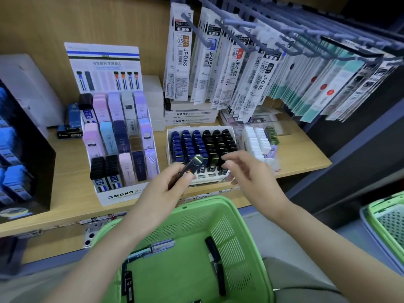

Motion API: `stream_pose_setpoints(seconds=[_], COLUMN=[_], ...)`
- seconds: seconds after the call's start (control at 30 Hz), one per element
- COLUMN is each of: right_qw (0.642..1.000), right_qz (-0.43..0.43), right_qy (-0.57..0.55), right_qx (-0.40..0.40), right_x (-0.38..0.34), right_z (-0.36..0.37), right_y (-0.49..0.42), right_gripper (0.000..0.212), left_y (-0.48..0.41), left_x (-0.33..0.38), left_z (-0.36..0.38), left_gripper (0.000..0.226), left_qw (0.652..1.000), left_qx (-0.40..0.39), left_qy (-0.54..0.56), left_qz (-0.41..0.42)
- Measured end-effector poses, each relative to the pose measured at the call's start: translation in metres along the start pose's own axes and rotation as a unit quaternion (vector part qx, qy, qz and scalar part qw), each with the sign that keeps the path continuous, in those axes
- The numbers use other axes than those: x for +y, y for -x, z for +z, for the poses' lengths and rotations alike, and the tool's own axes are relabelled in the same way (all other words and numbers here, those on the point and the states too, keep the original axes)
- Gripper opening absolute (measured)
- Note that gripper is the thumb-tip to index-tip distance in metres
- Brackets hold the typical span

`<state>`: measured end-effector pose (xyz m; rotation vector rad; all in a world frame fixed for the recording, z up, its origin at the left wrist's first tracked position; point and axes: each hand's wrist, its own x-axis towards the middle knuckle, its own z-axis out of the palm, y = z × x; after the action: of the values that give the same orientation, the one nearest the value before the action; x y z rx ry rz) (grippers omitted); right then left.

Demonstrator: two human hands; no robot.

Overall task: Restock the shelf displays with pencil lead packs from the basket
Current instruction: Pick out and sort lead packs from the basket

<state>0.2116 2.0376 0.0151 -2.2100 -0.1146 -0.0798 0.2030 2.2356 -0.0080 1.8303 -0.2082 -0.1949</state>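
My left hand (169, 185) grips a black pencil lead pack (193, 164) and holds it tilted just in front of the white display tray (168, 136) of blue and black packs. To its right, my right hand (244, 169) hovers over the tray's front right corner, fingers loosely curled, holding nothing. The green basket (231, 217) sits below on my lap with several loose lead packs (213, 248) on its floor. A tiered MONO display stand (122, 194) of pastel and dark packs is at the left on the shelf.
Refill packets (179, 51) hang on hooks above the tray. A small white box of packs (259, 142) stands right of the tray. A black display (24, 154) with blue items is far left. A second green basket (387, 224) sits at the right edge.
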Motion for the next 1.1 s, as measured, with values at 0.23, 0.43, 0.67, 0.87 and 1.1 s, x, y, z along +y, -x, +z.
stream_pose_setpoints(seconds=[0.23, 0.43, 0.67, 0.87, 1.1], right_qw=[0.982, 0.979, 0.991, 0.993, 0.986], right_qz=[0.042, 0.047, 0.058, -0.008, -0.063], right_qy=[-0.168, -0.183, -0.068, 0.078, 0.150], right_qx=[-0.078, -0.073, 0.096, 0.089, 0.024], right_x=[-0.020, -0.006, 0.023, 0.038, 0.048], right_z=[0.004, -0.015, -0.053, -0.050, -0.039], right_y=[0.024, 0.032, 0.018, -0.012, -0.028], right_gripper=[0.019, 0.013, 0.012, 0.009, 0.011], left_y=[0.008, 0.021, 0.005, -0.040, -0.069], left_x=[-0.002, -0.009, -0.004, 0.010, 0.002], left_z=[0.020, 0.028, 0.033, 0.048, 0.059], left_gripper=[0.028, 0.011, 0.017, 0.023, 0.030], left_qw=[0.996, 0.968, 0.941, 0.914, 0.870], left_qx=[-0.069, -0.034, 0.009, 0.027, 0.011], left_qy=[-0.038, -0.233, -0.312, -0.357, -0.426], left_qz=[0.040, 0.083, 0.128, 0.191, 0.248])
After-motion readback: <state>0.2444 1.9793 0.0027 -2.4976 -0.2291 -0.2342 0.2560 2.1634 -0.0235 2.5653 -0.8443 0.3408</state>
